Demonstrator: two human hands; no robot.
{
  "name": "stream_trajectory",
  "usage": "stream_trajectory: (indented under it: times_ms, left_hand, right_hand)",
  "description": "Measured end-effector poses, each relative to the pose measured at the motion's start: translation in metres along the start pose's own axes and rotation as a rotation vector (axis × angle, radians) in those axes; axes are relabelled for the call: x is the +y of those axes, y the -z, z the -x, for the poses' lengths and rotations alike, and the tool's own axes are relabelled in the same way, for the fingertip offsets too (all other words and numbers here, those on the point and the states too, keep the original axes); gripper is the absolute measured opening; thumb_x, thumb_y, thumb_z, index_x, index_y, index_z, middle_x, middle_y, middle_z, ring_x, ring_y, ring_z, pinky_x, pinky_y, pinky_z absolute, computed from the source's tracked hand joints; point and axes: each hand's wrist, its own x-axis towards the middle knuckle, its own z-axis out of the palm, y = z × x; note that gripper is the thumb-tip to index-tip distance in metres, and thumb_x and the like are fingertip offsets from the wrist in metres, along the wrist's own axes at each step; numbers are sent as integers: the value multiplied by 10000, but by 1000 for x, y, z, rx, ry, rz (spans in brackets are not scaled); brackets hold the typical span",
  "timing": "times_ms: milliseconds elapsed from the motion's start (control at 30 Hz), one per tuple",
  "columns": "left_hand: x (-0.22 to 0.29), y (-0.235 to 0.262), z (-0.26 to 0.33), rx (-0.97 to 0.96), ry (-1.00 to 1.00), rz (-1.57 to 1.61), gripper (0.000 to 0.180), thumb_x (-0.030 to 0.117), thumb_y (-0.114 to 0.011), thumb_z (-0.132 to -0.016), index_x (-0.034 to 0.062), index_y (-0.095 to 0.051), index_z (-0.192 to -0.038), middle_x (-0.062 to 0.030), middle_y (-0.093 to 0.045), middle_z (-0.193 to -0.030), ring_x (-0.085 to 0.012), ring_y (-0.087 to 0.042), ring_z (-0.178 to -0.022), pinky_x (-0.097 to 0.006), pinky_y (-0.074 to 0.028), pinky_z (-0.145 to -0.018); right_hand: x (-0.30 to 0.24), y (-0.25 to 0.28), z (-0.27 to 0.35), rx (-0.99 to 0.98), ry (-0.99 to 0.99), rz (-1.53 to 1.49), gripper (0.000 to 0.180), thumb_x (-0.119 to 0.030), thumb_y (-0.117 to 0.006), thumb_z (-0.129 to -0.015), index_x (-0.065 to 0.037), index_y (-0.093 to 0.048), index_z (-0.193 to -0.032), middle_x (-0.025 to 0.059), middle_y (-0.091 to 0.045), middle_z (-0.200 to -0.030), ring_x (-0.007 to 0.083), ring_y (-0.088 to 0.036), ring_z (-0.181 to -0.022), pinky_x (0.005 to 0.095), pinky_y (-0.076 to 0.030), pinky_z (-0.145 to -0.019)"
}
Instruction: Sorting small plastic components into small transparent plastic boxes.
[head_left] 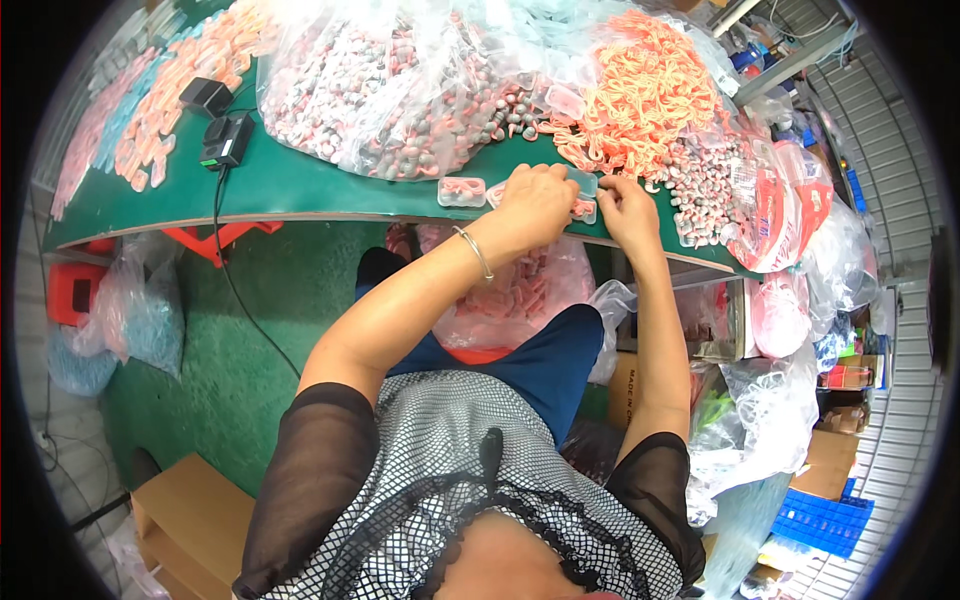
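Note:
My left hand (pixel 538 205), a metal bangle on its wrist, is closed with its fingertips on a small clear plastic case (pixel 583 184) at the table's near edge. My right hand (pixel 628 214) pinches that case from its right side. Orange pieces (pixel 582 209) show inside it, partly hidden by my fingers. Just left of my left hand lies another small clear case (pixel 462 192) with orange pieces in it. Beyond my hands is a heap of orange cord-like pieces (pixel 650 95). Small grey-and-pink pieces (pixel 700 190) lie right of my right hand.
A large clear bag (pixel 370 90) of grey-and-pink pieces covers the middle of the green table (pixel 300 185). Flat orange pieces (pixel 190 75) lie at the left, near a black adapter (pixel 227 140) whose cable hangs down. A pink bag (pixel 520 300) sits below the table edge.

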Motion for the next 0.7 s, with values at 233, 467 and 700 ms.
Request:
stream_trajectory:
  times_ms: [233,467,700]
  left_hand:
    - [1,4,3,-54,-31,28,265,148,-742,-699,69,-652,-936,-91,-602,-905,-285,-616,-925,-419,-451,-757]
    - [8,9,3,66,110,135,536,105,-787,-670,98,-543,-1146,-93,-607,-989,-304,-614,-974,-425,-445,-784]
    - [-6,6,4,-10,-36,140,424,125,-770,-697,109,-621,-1093,-81,-613,-1015,-286,-615,-980,-418,-445,-794]
  right_hand:
    - [2,-4,-4,-76,-16,-184,234,-107,-713,-787,-40,-650,-1002,70,-622,-812,195,-601,-696,322,-486,-639]
    - [-10,10,14,-1,124,-341,193,-12,-706,-787,-6,-654,-972,82,-648,-896,155,-614,-740,276,-500,-668]
    - [-13,9,39,23,238,-356,229,5,-715,-779,1,-671,-1004,128,-645,-999,208,-643,-837,300,-532,-752]
